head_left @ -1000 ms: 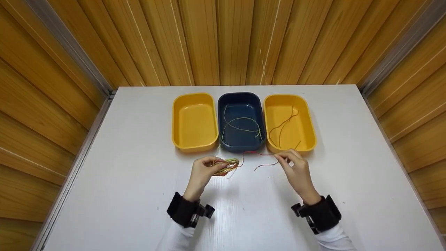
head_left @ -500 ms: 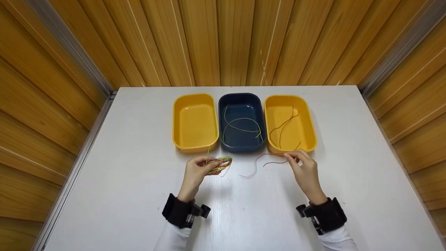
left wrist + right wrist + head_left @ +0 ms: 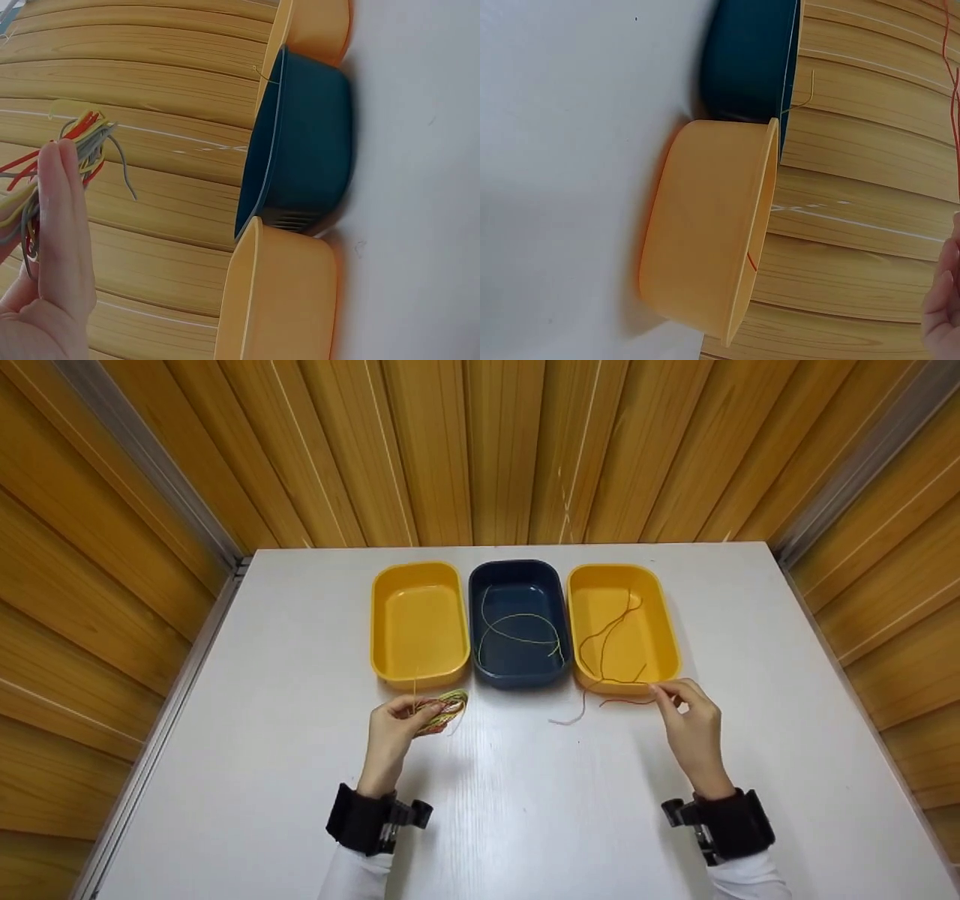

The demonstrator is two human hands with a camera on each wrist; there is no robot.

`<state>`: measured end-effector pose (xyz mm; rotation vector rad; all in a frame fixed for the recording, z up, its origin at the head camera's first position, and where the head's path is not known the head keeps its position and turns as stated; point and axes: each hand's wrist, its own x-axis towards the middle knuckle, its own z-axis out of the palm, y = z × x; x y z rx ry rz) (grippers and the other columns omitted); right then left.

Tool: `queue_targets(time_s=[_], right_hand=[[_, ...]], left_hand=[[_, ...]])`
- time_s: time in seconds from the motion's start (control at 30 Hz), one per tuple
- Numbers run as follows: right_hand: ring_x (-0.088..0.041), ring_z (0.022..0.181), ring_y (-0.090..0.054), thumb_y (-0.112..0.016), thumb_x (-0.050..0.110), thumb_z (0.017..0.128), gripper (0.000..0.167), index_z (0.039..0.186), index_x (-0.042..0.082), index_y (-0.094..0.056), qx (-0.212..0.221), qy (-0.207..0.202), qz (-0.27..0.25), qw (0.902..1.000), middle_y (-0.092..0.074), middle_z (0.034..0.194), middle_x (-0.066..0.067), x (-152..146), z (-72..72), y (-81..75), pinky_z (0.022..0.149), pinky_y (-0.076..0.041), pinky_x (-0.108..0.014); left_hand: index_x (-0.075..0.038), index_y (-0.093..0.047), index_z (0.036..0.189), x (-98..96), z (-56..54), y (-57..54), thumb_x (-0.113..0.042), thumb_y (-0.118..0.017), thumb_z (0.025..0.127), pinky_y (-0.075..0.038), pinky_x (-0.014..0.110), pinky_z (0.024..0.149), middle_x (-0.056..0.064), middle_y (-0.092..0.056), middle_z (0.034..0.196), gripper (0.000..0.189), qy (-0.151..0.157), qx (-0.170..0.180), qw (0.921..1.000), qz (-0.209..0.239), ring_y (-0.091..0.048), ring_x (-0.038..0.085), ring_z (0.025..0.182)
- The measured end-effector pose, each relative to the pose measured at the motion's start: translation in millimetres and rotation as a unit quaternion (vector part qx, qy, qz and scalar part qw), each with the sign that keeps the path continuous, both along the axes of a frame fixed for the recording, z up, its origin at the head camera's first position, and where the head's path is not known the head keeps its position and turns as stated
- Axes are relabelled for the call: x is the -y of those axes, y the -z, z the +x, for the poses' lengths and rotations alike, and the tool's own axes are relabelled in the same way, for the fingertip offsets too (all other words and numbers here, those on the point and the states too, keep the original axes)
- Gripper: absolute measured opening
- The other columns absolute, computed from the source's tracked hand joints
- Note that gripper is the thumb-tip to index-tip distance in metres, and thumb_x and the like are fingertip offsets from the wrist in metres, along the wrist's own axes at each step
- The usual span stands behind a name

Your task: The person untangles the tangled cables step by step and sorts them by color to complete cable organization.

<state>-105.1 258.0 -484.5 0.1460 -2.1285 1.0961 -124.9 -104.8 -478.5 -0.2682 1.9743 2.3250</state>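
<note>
My left hand [image 3: 391,733] pinches a looped bundle of thin strings [image 3: 452,705] in front of the left yellow container [image 3: 420,681]. Red, yellow and grey strands [image 3: 96,142] show above the fingers in the left wrist view. Between thumb and fingertips, my right hand [image 3: 691,727] holds a loose red string [image 3: 624,702], its ends hanging near the front of the right yellow container [image 3: 670,622]. That container has reddish strings [image 3: 604,634] inside. A yellow-green string [image 3: 525,615] lies curled in the dark blue container [image 3: 517,679] between the two yellow ones.
The three containers stand side by side on a white table [image 3: 487,825]. Wooden panel walls [image 3: 502,450] rise behind and at both sides. One string end [image 3: 812,86] sticks up over the blue container's rim.
The red string has come free of the bundle. My right hand has moved right with it, while my left hand has drawn left with the bundle.
</note>
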Motion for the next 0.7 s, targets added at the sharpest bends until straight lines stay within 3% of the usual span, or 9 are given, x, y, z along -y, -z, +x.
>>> queue_targets(time_s=[0.47, 0.6, 0.7], right_hand=[[0.017, 0.075, -0.045, -0.071, -0.017, 0.085, 0.006, 0.090, -0.019, -0.070, 0.016, 0.028, -0.011, 0.9994, -0.065, 0.079, -0.029, -4.2, -3.4, 2.0, 0.068, -0.038, -0.002], [0.017, 0.073, -0.046, -0.071, -0.016, 0.085, 0.005, 0.090, -0.018, -0.071, 0.030, 0.040, -0.025, 0.9984, -0.068, 0.075, 0.006, -7.1, -6.8, 1.0, 0.069, -0.038, -0.003], [0.016, 0.072, -0.046, -0.070, -0.013, 0.088, 0.005, 0.091, -0.017, -0.072, 0.053, 0.050, -0.044, 0.9964, -0.056, 0.081, 0.033, -9.5, -10.0, -0.5, 0.069, -0.037, -0.004]], left_hand=[[0.018, -0.069, 0.103, 1.9, 3.4, 3.7, 0.010, -0.067, 0.090, -0.064, 0.022, 0.067, -0.003, -0.073, 0.078, 0.016, 0.003, -0.006, 1.0000, 0.005, -0.072, 0.005, 0.071], [0.018, -0.069, 0.102, 1.7, 3.8, 4.1, 0.009, -0.068, 0.090, -0.064, 0.021, 0.066, -0.003, -0.072, 0.078, 0.016, 0.002, -0.001, 1.0000, 0.005, -0.072, 0.006, 0.071], [0.017, -0.070, 0.101, 1.1, 3.9, 4.3, 0.009, -0.069, 0.089, -0.063, 0.020, 0.066, -0.003, -0.071, 0.078, 0.015, 0.001, 0.000, 1.0000, 0.000, -0.071, 0.005, 0.070]])
